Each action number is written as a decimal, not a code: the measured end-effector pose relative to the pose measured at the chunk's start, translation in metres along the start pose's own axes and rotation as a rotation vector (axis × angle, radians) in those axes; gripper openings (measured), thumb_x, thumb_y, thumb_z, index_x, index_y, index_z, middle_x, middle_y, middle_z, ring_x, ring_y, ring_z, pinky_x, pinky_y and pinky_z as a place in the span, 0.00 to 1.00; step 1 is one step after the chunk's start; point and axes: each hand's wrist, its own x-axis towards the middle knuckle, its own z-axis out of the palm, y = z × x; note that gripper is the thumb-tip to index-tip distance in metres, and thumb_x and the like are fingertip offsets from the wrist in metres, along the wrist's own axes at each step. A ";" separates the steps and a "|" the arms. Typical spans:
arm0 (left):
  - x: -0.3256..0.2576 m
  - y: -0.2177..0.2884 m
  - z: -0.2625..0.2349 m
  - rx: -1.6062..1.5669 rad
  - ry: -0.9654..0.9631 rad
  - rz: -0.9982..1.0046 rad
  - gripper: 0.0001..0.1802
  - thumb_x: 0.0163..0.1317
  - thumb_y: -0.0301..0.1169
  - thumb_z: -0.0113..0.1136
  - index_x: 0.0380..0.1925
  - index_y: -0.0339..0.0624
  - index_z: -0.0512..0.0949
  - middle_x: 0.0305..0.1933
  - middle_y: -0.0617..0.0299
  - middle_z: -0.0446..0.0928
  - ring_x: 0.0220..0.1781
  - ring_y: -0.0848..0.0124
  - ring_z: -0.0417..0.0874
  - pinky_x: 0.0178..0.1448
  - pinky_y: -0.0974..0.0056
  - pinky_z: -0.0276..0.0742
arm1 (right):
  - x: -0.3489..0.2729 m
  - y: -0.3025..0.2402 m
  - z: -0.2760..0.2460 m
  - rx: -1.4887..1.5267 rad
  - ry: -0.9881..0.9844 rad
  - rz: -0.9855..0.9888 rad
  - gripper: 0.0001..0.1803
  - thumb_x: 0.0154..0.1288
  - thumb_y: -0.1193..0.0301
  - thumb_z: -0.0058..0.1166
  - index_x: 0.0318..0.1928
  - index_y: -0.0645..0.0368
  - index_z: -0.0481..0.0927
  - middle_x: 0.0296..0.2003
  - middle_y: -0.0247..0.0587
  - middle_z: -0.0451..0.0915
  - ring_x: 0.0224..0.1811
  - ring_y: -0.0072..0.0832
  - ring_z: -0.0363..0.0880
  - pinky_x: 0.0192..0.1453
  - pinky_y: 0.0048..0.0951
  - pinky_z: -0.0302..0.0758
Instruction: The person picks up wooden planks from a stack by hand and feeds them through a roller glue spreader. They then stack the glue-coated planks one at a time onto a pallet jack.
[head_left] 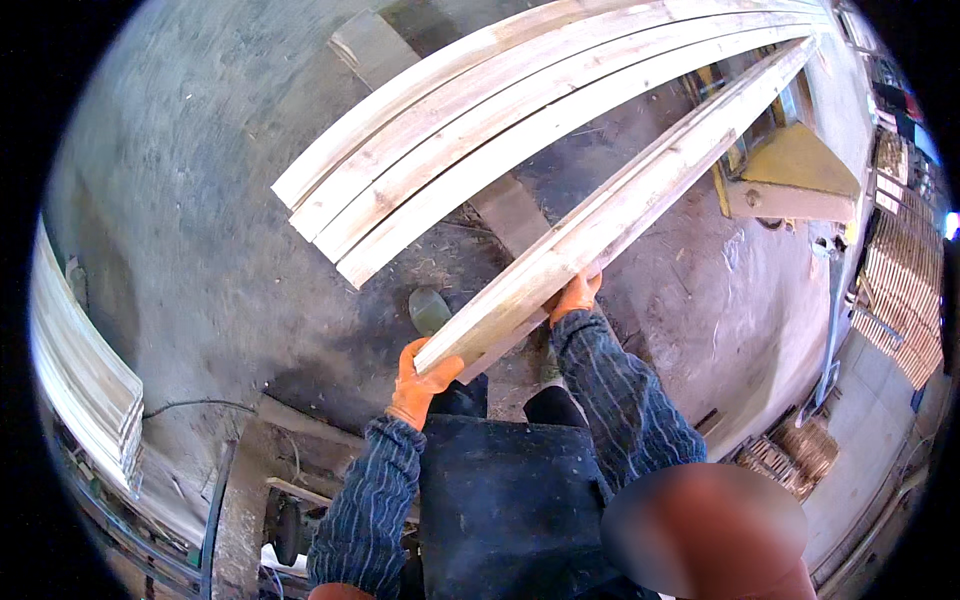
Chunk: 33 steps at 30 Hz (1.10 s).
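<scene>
A long wooden plank (600, 215) slants from my body up to the far right, held in both hands. My left hand (424, 380), in an orange glove, grips its near end with the thumb on top. Farther along, my right hand (577, 294), also in an orange glove, grips the right edge; its fingers are partly hidden beneath the wood. Whether this is one plank or two stacked ones, I cannot tell. Beyond it lies a row of several pale planks (430, 165), side by side with narrow gaps, resting across a beam (512, 212).
A yellow-topped metal part (790, 175) stands right of the held plank. At the far left is a stack of boards (85, 360). Bundled wood (900, 285) is piled at the right. A metal frame (240, 510) stands at the lower left, near a dark cable (200, 404).
</scene>
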 end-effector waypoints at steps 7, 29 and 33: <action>-0.021 0.017 -0.006 -0.064 -0.027 0.038 0.42 0.53 0.38 0.85 0.65 0.46 0.71 0.59 0.60 0.78 0.60 0.67 0.79 0.61 0.62 0.80 | -0.040 -0.054 -0.010 -0.607 0.150 0.046 0.47 0.53 0.66 0.75 0.71 0.64 0.66 0.57 0.56 0.81 0.58 0.47 0.81 0.64 0.42 0.78; -0.119 0.113 0.036 0.784 -0.551 0.101 0.27 0.78 0.47 0.53 0.66 0.39 0.73 0.63 0.57 0.79 0.64 0.63 0.79 0.64 0.58 0.79 | -0.154 -0.188 -0.054 0.266 -0.458 0.246 0.43 0.68 0.43 0.64 0.71 0.59 0.72 0.64 0.47 0.80 0.63 0.44 0.81 0.68 0.50 0.78; -0.133 0.202 0.176 0.449 -0.684 0.274 0.36 0.75 0.42 0.62 0.75 0.34 0.63 0.73 0.45 0.70 0.75 0.60 0.71 0.78 0.59 0.66 | -0.251 -0.208 -0.065 0.422 -0.621 0.315 0.27 0.78 0.50 0.53 0.64 0.55 0.77 0.55 0.44 0.84 0.52 0.37 0.85 0.57 0.44 0.83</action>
